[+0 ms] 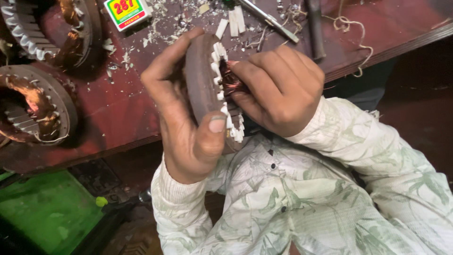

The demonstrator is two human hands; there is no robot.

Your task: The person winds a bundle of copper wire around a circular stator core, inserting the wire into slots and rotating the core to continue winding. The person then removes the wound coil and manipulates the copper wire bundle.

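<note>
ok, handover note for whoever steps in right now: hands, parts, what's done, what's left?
Left hand: grips the stator ring on edge above the bench edge.
Right hand: fingers pressed into the copper winding inside the ring.
Bench: two more wound stators at left, white insulation strips and a metal tool behind.
Done: white slot liners fitted, some copper in.
Left: cannot tell how many slots remain.

Dark red wooden workbench [118, 108], littered with white shavings; green mat [42, 212] on dim floor below
</note>
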